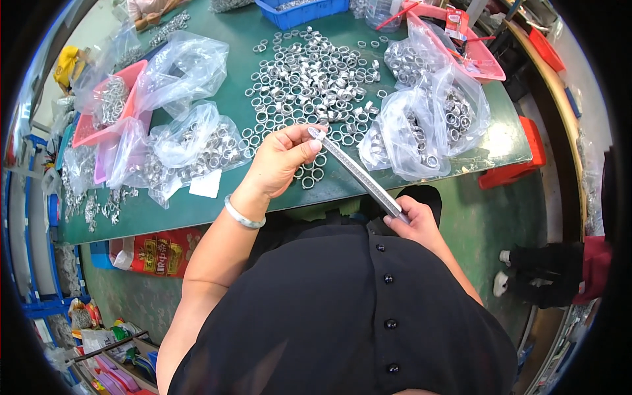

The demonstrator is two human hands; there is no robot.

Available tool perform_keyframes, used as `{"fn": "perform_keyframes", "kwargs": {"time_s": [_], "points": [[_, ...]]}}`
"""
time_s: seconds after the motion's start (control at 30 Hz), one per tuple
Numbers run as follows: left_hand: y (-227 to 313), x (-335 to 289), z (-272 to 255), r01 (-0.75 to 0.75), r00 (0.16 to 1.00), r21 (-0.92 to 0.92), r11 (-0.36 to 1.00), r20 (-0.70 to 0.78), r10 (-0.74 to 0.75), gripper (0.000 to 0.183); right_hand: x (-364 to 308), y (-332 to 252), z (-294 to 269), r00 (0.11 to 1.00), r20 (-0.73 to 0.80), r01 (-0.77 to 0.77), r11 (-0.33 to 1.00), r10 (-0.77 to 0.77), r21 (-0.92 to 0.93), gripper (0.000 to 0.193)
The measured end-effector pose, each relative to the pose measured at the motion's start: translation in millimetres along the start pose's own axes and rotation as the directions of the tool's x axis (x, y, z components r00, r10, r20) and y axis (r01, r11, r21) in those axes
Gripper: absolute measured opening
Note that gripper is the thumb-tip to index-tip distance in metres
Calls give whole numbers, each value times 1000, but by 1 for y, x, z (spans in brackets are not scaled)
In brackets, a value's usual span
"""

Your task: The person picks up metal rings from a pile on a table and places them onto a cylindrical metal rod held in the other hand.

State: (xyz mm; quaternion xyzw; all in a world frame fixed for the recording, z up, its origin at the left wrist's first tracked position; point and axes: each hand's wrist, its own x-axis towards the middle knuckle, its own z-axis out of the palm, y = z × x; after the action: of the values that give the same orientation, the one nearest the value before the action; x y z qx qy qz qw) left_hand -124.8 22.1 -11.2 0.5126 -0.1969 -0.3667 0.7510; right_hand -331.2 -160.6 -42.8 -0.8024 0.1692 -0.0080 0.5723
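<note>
The person's left hand [280,161] was curled over the near edge of the green table [217,197], its thumb and forefinger pinched shut on the upper end of a long, thin metal rod [359,174]. The remaining fingers were folded loosely under the palm, and a pale bangle [242,216] sat on that wrist. The rod ran slantwise down and to the right, off the table edge, to the right hand [413,220], which was held close against the black buttoned garment [368,309]; its fingers were closed around the rod's lower end, with the thumb lying along the top. Whether rings were already threaded on the rod could not be told. Just beyond the left hand's fingertips lay a broad scatter of loose silver metal rings [309,72], spread over the middle of the table, a few of them touching or just beside the knuckles. Clear plastic bags of rings [428,128] stood to the right of the rod's upper end, and more such bags [191,148] lay to the left of the left hand, near a pink tray [105,105]. A blue bin [303,12] stood at the far edge.
</note>
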Motion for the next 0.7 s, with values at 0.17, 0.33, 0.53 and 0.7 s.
{"fn": "perform_keyframes", "kwargs": {"time_s": [0.17, 0.33, 0.53, 0.7], "points": [[-11, -3, 3, 101, 992, 53, 994, 72, -104, 27, 6, -6, 6, 999, 9, 36, 999, -36, -12, 14], [-17, -6, 4, 108, 992, -13, 994, 62, -107, 30, 14, -5, 11, 995, -5, 102, 995, -102, -16, 14], [-16, -8, 1, 102, 993, 6, 995, 55, -102, 30, 16, -7, 13, 998, 16, 55, 998, -55, -5, 14], [-16, -9, -1, 99, 994, -5, 995, 42, -98, 30, 19, -3, 15, 998, 56, 7, 997, -11, 73, 13]]}}
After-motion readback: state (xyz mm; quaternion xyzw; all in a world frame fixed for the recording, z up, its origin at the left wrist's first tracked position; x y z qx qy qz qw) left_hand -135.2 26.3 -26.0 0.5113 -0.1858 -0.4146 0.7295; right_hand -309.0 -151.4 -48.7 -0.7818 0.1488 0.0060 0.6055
